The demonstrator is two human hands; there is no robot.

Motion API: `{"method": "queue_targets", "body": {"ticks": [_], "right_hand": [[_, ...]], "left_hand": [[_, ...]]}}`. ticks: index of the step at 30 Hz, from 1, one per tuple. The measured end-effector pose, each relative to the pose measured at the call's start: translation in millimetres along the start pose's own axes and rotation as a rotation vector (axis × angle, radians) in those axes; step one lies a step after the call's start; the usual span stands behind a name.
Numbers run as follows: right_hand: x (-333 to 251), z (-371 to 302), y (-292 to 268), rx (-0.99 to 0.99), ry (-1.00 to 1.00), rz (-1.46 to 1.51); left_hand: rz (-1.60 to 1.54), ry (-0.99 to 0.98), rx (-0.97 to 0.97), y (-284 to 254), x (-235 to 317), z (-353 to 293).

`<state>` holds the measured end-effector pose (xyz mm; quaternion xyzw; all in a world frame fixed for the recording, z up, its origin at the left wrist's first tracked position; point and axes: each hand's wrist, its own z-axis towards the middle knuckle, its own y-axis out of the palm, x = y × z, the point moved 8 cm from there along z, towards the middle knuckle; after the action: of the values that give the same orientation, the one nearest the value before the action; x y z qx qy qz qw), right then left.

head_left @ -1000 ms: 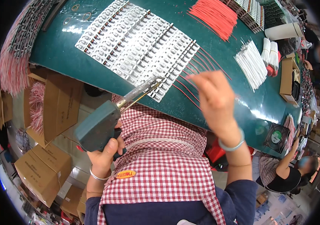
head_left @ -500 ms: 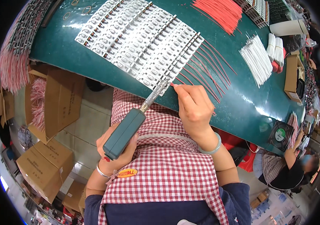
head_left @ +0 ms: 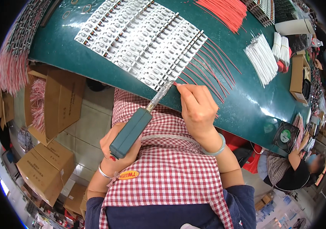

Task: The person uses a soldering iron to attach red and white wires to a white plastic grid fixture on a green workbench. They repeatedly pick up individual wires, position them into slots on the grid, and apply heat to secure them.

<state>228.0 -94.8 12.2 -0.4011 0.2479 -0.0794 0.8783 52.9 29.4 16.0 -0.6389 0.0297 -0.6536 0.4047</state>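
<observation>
My left hand [head_left: 108, 142] is wrapped around the boxy dark green handle of a soldering iron [head_left: 131, 132]. Its metal shaft slants up and away, and the tip touches the near right corner of a panel of white circuit boards [head_left: 132, 42]. Right at that corner, my right hand [head_left: 197, 107] pinches the end of a red wire [head_left: 175, 83] between thumb and fingertips. Several more red wires [head_left: 212, 74] stick out from the panel's right edge and fan over the green table. The joint under the tip is too small to make out.
A bundle of red wires [head_left: 224, 13] and a pile of white wires [head_left: 261, 61] lie on the green table [head_left: 243, 110]. A black fan [head_left: 286, 136] sits at its right end. Cardboard boxes [head_left: 45, 171] stand at the left, and a co-worker [head_left: 291, 171] is at the right.
The soldering iron's handle has shifted slightly right, and its tip has moved a little up. The panel has slid slightly left. My right hand keeps its pinch in nearly the same place.
</observation>
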Motion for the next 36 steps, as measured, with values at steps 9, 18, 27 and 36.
{"method": "queue_targets", "body": {"ticks": [9, 18, 27, 36], "right_hand": [[0.9, -2.3, 1.3, -0.003, -0.004, -0.004], [0.7, -1.9, 0.4, 0.004, 0.012, -0.005], [-2.1, -5.6, -1.9, 0.062, 0.023, 0.059], [-3.1, -11.7, 2.5, 0.035, 0.048, 0.079]], "left_hand": [[-0.02, -0.036, 0.015, 1.5, -5.6, -5.9], [-0.057, -0.157, 0.005, 4.4, -34.7, -35.7], [-0.063, -0.173, 0.03, -0.1, -32.8, -38.3], [-0.037, -0.116, 0.027, -3.7, -19.5, -30.1]]}}
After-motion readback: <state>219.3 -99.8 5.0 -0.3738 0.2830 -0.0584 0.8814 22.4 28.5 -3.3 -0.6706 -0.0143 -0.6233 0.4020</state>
